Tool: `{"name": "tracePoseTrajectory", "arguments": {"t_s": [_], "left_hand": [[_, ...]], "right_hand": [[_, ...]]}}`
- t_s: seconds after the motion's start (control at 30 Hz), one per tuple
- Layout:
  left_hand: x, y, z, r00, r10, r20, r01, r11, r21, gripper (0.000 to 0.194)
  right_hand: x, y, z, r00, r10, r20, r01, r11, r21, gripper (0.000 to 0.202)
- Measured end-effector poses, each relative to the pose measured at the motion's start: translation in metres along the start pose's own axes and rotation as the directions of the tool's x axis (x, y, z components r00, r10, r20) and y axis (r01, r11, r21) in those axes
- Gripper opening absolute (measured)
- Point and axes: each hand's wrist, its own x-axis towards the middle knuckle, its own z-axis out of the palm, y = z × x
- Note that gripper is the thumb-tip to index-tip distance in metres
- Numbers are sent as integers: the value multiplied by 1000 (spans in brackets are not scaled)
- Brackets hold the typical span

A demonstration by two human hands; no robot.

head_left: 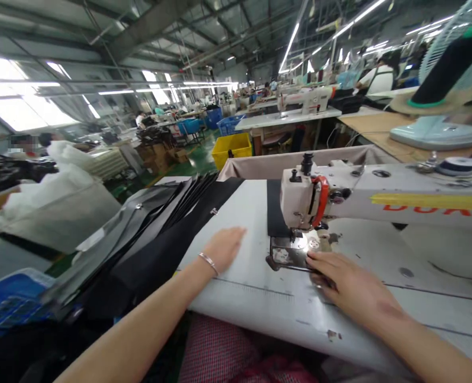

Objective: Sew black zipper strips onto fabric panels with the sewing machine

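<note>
My left hand (225, 249), a bracelet at its wrist, is over the white sewing table (246, 207), slightly blurred. Its fingers stretch forward, and nothing shows in them. My right hand (341, 279) lies at the right side of the metal needle plate (287, 255), fingers extended and fingertips touching the plate's edge. Above the plate is the head of the sewing machine (299, 199), with a red lever on its front. A flat black piece (276, 207) lies behind and left of the needle area. Whether it is under the presser foot, I cannot tell.
Stacked black and grey panels (167, 213), some with metal clips, lie left of the table. A blue basket (16, 298) stands at lower left. Beyond the table are a yellow bin (231, 150) and another sewing machine (309, 101). A thread cone (445, 74) stands at upper right.
</note>
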Motion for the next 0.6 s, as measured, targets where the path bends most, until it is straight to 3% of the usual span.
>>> {"name": "tracePoseTrajectory", "arguments": {"t_s": [0.03, 0.1, 0.2, 0.4, 0.6], "left_hand": [[-16, -22, -1, 989, -148, 2, 148, 988, 52, 43], [-44, -62, 0, 923, -383, 26, 376, 915, 144, 34], [-63, -101, 9, 848, -519, 106, 488, 844, 225, 24], [-43, -117, 12, 824, -538, 176, 507, 840, 193, 26], [-41, -122, -5, 815, -552, 177, 569, 820, -63, 24]], "right_hand": [[-15, -4, 3, 1000, -8, -17, 9, 1000, 5, 41], [-39, -15, 11, 998, -6, -61, 6, 1000, -5, 43], [-52, -28, 19, 992, 26, -127, -29, 999, -22, 42], [-45, -46, 14, 997, 32, -70, -28, 998, 60, 34], [-67, -50, 13, 999, 8, -49, -2, 992, 124, 39]]}}
